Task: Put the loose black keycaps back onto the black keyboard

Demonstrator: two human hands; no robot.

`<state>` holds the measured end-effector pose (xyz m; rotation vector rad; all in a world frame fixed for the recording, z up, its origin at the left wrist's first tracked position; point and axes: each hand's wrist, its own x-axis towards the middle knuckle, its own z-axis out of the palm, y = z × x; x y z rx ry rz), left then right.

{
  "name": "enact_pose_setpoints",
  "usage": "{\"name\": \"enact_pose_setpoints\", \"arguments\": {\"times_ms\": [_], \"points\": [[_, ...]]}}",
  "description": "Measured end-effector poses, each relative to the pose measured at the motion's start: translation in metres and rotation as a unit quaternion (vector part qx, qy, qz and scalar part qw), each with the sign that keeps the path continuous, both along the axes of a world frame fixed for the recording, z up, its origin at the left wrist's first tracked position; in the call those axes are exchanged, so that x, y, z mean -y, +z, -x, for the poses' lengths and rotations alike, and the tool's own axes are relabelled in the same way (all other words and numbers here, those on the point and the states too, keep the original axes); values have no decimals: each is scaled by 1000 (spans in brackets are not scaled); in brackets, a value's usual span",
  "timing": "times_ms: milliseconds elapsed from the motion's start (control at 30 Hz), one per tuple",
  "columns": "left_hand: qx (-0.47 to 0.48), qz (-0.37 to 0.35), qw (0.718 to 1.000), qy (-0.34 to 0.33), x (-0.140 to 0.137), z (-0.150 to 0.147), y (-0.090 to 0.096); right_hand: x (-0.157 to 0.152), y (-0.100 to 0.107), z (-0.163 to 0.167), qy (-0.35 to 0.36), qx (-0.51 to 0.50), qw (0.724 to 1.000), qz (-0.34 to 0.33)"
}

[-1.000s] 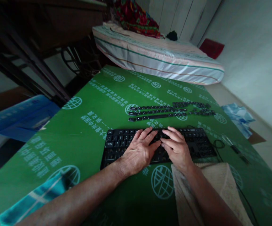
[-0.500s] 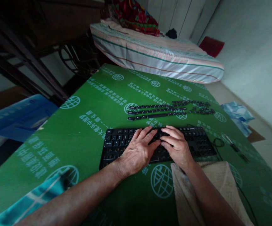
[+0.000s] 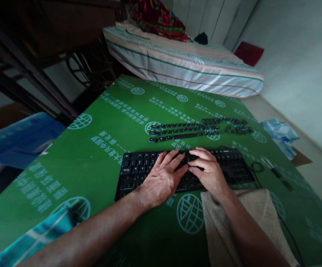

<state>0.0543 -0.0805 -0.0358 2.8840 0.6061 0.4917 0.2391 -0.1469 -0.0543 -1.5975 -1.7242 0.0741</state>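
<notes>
A black keyboard (image 3: 134, 168) lies across the green tabletop, some of its key positions bare on the lower and right parts. My left hand (image 3: 165, 176) rests palm down over its middle, fingers stretched towards the far edge and thumb reaching right. Beside it, my right hand (image 3: 208, 168) touches the keyboard with bent, spread fingers, its thumb close to my left thumb. Whether a small keycap sits beneath the fingertips is hidden. Behind the keyboard, loose black keycaps (image 3: 181, 137) lie in rows, with more keycaps (image 3: 237, 129) clustered at the right.
A beige cloth (image 3: 252, 218) lies under my right forearm. Right of the keyboard are its cable (image 3: 257, 167) and a slim dark tool or brush (image 3: 277, 174). A teal cloth (image 3: 35, 237) is at the front left. Beyond the green table (image 3: 105, 122) stands a bed (image 3: 183, 63).
The view has shifted slightly, so everything sits a little further left. Both hands stay on the same part of the keyboard, with only slight finger movement.
</notes>
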Motion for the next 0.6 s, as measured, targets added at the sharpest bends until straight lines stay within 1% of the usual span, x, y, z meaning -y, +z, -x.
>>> {"name": "enact_pose_setpoints", "arguments": {"times_ms": [200, 333, 433, 533, 600], "points": [[-4, -1, 1000, -3, 0, -1, -1, 0, -1, 2, -5, 22, 1000, -4], [-5, -2, 1000, 0, 0, -1, -1, 2, -1, 4, 2, 34, 999, -26], [-2, 0, 1000, 2, 0, 0, 1, 4, 0, 4, 0, -9, 999, -50], [3, 1, 1000, 5, 1, 0, 3, 5, 2, 5, -30, -71, 994, -77], [7, 0, 1000, 7, 1, 1, 3, 6, 4, 6, -43, -85, 991, -90]]}}
